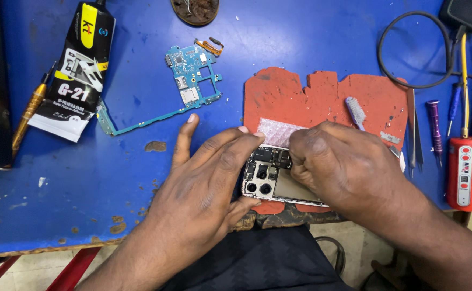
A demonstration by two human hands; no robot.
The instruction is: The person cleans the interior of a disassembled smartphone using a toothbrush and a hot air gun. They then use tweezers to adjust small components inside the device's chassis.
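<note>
An opened phone with its back off lies on a worn red mat at the near edge of the blue table. Camera holes and inner parts show. My left hand holds the phone's left end, fingers spread over its top edge. My right hand is curled over the phone's right half, fingertips pressing inside the body; what they pinch is hidden. A small toothbrush pokes up just behind my right hand.
A blue circuit board lies at the far centre-left of the table. A black glue tube and a gold screwdriver sit at the left. Tweezers, small screwdrivers, a red tester and a black cable crowd the right.
</note>
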